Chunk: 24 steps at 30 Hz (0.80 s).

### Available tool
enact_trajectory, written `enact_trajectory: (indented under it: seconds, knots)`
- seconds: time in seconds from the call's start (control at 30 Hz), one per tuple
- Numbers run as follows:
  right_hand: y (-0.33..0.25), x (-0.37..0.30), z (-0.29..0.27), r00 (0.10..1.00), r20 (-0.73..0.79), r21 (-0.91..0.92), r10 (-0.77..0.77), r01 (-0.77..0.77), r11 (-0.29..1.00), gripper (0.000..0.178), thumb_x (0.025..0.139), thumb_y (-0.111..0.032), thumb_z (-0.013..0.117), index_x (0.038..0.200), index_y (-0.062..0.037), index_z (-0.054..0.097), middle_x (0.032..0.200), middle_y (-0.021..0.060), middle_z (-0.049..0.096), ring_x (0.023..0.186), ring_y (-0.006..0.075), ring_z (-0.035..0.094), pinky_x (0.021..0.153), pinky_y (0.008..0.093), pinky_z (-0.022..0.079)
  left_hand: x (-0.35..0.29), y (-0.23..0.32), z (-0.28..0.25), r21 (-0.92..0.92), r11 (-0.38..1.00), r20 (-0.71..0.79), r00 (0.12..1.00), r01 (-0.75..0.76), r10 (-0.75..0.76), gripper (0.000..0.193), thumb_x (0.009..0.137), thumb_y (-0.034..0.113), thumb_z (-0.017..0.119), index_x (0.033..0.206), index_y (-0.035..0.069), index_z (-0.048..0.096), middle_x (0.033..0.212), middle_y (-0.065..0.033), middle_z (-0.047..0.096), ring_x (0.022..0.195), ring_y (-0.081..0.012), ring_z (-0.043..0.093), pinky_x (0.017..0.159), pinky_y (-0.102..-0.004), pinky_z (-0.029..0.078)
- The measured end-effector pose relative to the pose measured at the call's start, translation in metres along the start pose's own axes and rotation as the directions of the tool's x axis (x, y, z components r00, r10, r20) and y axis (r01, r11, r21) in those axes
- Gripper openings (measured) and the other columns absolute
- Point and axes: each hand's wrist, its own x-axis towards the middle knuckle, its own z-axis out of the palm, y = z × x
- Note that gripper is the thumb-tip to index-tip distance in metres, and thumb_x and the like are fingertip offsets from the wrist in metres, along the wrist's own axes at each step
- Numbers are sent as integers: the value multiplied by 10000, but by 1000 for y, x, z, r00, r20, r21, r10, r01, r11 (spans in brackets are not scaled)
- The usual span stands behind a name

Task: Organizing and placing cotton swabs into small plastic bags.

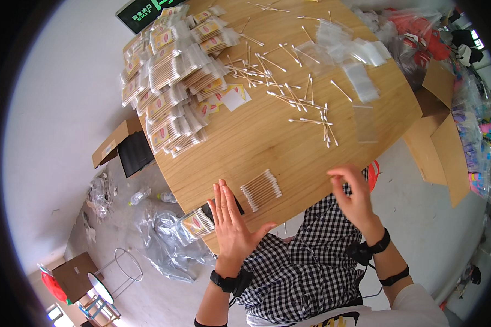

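Note:
My left hand [232,220] lies flat at the table's near left edge, fingers stretched out and thumb spread. Under it is a black flat object [234,204], mostly covered. Beside its fingers, at the edge, sits a clear bag of cotton swabs [197,223] with a yellow and white card. A neat row of cotton swabs [261,190] lies just right of this hand. My right hand [355,199] hovers by the near right edge, slightly blurred, its fingers bent with a gap between index finger and thumb. Nothing shows in it.
Bagged cotton swabs [172,71] are heaped at the far left of the wooden table [223,158], with printed cards [236,100] beside them. Loose swabs [294,101] are scattered mid-table. Empty clear bags [360,82] lie at right. Cardboard boxes [442,147] stand beyond the table's edge.

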Motion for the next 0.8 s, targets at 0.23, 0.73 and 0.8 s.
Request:
enact_trajectory:
  seconds: [0.23, 0.73, 0.8]
  knots:
    - [-4, 16, 66, 959, 115, 190, -259, 234, 953, 216, 733, 85, 625, 863, -82, 666, 913, 43, 633, 859, 255, 600, 766, 371, 483, 13, 34, 24, 174, 984, 97, 995, -47, 30, 1127, 787, 688, 620, 1496, -97, 232, 1571, -272, 240, 1479, -389, 218, 1176, -540, 197]
    - [3, 18, 78, 929, 75, 169, -361, 345, 923, 153, 727, 44, 666, 761, -105, 680, 898, 5, 623, 816, 220, 576, 739, 347, 460, 15, 33, 38, 239, 970, 90, 996, -35, 14, 1066, 833, 720, 520, 1472, -104, 296, 1558, -263, 282, 1469, -364, 261, 1174, -508, 231]
    - [4, 18, 78, 924, 93, 169, -371, 352, 920, 156, 727, 45, 666, 766, -105, 682, 899, 5, 623, 818, 219, 576, 742, 347, 460, 15, 32, 38, 237, 971, 89, 996, -37, 16, 1064, 835, 718, 520, 1472, -104, 295, 1558, -263, 283, 1469, -363, 261, 1175, -509, 228]
